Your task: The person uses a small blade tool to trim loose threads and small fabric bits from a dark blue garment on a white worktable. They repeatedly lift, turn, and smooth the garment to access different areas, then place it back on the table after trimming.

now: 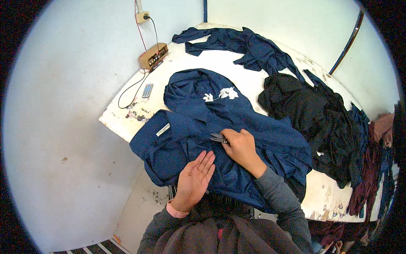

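A dark navy garment (270, 127) with a collar is spread over the near part of the table and hangs past its front edge. A white label (163, 130) shows near its collar at the left, and white flowers (228, 92) decorate its far part. My right hand (242, 148) is closed around small thread snips (218, 138), whose dark blades point left over the cloth. My left hand (195, 178) lies with its palm turned up and fingers stretched out, at the garment's near side. Part of the snips is hidden by my right fingers.
Beyond the garment, more navy clothing (253, 46) lies along the white table's (122, 101) far side. A black garment pile (308, 114) sits at the right, beside maroon cloth (363, 186). At the left are a brown radio-like box (153, 56) with a cord and a small remote control (147, 90).
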The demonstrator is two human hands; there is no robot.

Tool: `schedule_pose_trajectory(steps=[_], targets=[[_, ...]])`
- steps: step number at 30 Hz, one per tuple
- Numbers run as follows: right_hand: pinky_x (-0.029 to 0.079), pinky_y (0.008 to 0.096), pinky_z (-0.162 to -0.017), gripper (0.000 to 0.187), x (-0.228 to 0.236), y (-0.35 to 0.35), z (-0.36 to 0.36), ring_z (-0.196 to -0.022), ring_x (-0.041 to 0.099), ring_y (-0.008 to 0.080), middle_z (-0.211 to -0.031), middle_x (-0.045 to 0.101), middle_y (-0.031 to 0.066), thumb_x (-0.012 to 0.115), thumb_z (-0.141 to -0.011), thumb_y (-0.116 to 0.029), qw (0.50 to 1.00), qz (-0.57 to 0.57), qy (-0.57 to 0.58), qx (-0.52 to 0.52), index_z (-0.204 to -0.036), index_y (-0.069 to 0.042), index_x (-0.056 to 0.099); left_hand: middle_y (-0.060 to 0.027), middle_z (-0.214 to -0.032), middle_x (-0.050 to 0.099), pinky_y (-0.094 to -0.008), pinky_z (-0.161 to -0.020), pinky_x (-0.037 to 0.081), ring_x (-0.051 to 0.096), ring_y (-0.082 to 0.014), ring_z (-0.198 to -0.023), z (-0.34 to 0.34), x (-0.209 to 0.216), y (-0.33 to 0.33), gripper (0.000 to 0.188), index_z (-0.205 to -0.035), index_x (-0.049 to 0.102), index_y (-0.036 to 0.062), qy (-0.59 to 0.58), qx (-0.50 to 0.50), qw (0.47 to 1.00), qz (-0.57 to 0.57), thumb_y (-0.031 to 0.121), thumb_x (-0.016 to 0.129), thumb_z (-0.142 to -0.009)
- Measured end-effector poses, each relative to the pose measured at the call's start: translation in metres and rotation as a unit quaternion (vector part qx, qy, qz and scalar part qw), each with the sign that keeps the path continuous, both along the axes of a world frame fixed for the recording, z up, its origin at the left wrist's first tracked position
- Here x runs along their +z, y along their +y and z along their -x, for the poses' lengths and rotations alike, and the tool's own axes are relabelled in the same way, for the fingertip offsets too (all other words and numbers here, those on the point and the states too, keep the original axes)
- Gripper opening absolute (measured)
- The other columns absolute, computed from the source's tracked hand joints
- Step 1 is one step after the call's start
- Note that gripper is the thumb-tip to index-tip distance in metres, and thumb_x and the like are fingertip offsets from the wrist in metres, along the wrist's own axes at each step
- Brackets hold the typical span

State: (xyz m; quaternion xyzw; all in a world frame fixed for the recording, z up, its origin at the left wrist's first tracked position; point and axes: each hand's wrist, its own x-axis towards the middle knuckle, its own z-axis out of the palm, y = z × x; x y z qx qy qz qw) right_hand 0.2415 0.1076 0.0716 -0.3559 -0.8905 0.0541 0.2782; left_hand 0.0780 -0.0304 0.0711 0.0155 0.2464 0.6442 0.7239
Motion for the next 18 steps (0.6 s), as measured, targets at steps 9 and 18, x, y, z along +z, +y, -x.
schedule_pose_trajectory(steps=[9,18], targets=[[0.053,0.0363,-0.063,0.025,0.066,-0.058,-0.016,-0.068,0.069,0.0267,-0.079,0.069,0.0104,0.077,-0.081,-0.016,0.952,0.237,0.196,-0.017,-0.104,-0.008,0.070,-0.0118,-0.109,0.070,-0.0366,-0.097,0.056,0.069,-0.0233,-0.103,-0.019,0.013,0.023,0.022,-0.107,0.062,0.0028,0.073,0.059,0.993,-0.064,0.024,0.059,-0.103],[0.038,0.0342,-0.060,0.027,0.066,-0.089,-0.027,-0.071,0.065,0.0211,-0.088,0.070,0.0038,0.079,-0.080,-0.016,0.989,-0.001,0.137,-0.053,-0.104,-0.009,0.069,-0.0078,-0.080,0.069,-0.0336,-0.080,0.063,0.073,-0.0182,-0.077,-0.022,0.031,0.007,0.021,-0.086,0.061,0.0042,0.224,0.118,0.967,0.013,0.020,0.065,-0.100]])
